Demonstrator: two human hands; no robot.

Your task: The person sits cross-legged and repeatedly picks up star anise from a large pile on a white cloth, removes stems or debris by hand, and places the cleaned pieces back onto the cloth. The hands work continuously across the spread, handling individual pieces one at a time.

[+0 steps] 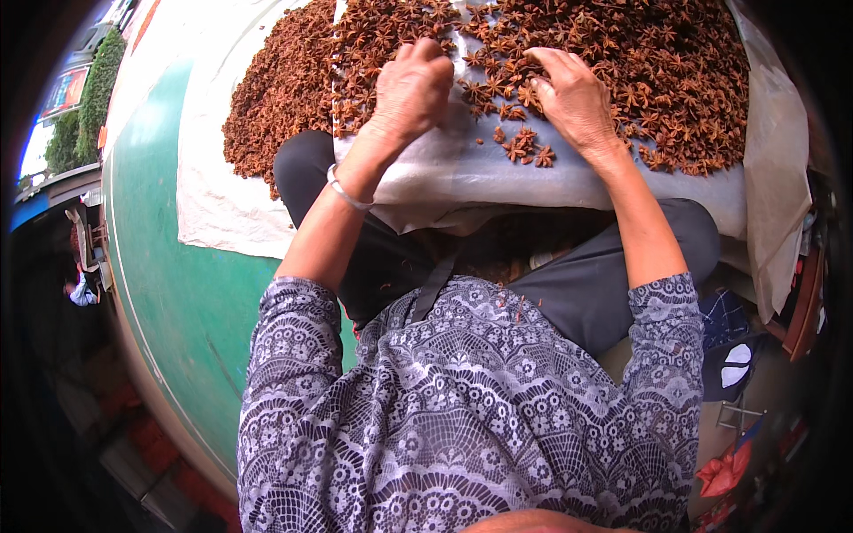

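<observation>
Dried star anise (666, 86) lies in a broad heap over the right of a plastic-covered table (466, 173). My left hand (414, 86) is curled above the table, at the right edge of a smaller spread of star anise (360, 46); whether its fingers hold a piece is hidden. My right hand (573, 96) rests at the near left edge of the large heap, thumb and fingers apart around some pieces; a grip on any is not plain. A few loose star anise pieces (523, 146) lie between the hands, nearer to me. A pale bangle (346, 190) circles my left wrist.
Left of the table, a large brown pile of star anise (286, 100) lies on a white sheet (220, 206) over a green floor (200, 306). Clear plastic sheeting (773, 166) hangs at the table's right side. A red bag (725, 472) is low at the right. My knees are under the table edge.
</observation>
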